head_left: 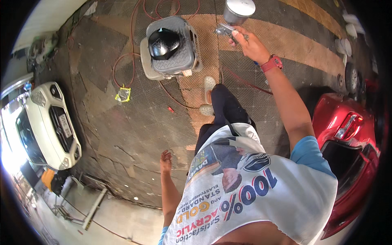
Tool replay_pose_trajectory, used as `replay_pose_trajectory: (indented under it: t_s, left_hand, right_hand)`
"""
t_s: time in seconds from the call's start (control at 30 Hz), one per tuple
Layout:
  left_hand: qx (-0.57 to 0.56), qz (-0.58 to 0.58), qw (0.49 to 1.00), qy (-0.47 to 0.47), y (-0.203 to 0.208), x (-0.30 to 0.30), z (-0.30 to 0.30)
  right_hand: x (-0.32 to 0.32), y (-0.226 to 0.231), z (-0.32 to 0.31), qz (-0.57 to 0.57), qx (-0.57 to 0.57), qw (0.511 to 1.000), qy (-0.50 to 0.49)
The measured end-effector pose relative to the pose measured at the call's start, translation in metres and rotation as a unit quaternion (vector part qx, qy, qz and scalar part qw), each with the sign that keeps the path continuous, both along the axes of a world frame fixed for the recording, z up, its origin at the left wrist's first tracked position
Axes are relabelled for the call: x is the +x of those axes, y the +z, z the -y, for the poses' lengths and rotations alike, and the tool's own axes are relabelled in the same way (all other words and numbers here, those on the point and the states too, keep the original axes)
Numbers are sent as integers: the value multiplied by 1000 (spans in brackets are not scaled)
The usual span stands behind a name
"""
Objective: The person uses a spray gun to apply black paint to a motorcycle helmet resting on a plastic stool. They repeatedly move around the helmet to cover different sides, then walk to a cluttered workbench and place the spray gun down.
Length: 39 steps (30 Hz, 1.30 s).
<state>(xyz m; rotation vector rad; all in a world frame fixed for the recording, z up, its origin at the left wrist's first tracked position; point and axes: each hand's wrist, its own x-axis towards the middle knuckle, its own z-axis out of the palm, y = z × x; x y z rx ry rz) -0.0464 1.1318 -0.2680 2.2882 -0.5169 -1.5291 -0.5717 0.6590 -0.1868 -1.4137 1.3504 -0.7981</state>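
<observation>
My right hand (252,44) is closed around a metal spray gun (225,30), held up at the top of the view. A round silver cup (239,10) sits on the gun. To the left of the gun, a glossy black curved shell (164,44), shaped like a car mirror cover, rests on a grey plastic stool (173,64). The gun is apart from the shell. My left hand (165,160) hangs low beside my body with its fingers loosely apart, holding nothing.
Red hoses (133,67) trail over the worn tiled floor around the stool. A yellow-edged packet (123,94) and a small red object (170,109) lie there. A white car (51,126) stands left, a red car body (347,134) right. White buckets (343,47) are at far right.
</observation>
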Motion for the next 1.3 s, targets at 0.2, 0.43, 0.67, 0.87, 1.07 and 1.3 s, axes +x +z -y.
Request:
replay_pose_trajectory:
  t_s: [0.2, 0.43, 0.67, 0.87, 1.07, 1.3]
  left_hand:
    - [77, -114, 946, 294, -7, -54, -104]
    - [136, -184, 892, 389, 31, -144, -96]
    - [230, 7, 966, 120, 95, -238, 136]
    - [182, 56, 981, 29, 122, -280, 263]
    - [210, 81, 974, -15, 137, -316, 319]
    - [252, 87, 963, -36, 145, -346, 341]
  right_hand:
    - [-2, 37, 52, -9, 117, 990, 72]
    - [1, -21, 150, 46, 209, 960, 181]
    - [-4, -101, 235, 74, 189, 921, 334]
    - [11, -143, 296, 121, 126, 899, 402]
    - [44, -172, 341, 135, 108, 898, 406]
    - [57, -164, 377, 85, 77, 888, 445]
